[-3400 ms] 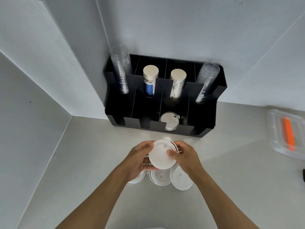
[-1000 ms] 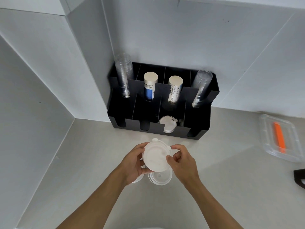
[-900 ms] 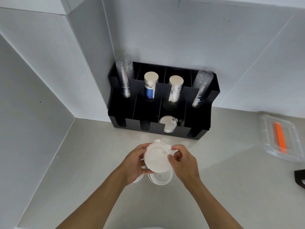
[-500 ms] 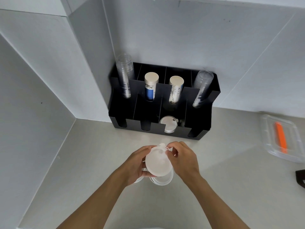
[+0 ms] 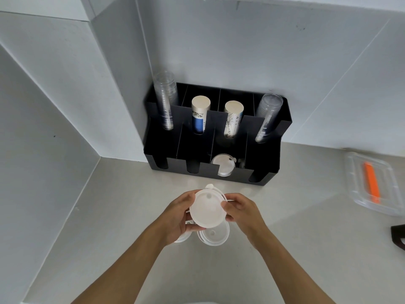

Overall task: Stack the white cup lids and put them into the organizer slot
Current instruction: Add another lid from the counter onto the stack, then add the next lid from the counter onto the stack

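I hold a stack of white cup lids above the counter, in front of the black organizer. My left hand grips the stack's left rim and my right hand pinches its right rim. Under the stack, more white lids lie on the counter, and another lid peeks out beneath my left hand. Some white lids sit in the organizer's third front slot from the left.
The organizer's back slots hold clear cup stacks and two paper cup stacks. A clear container with an orange object sits at right. A dark object is at the right edge. Walls close in on the left.
One loose lid on the counter is gone since the earliest frame. My right hand shifted from the stack's top edge to its right rim, and the stack tilted flatter toward me.
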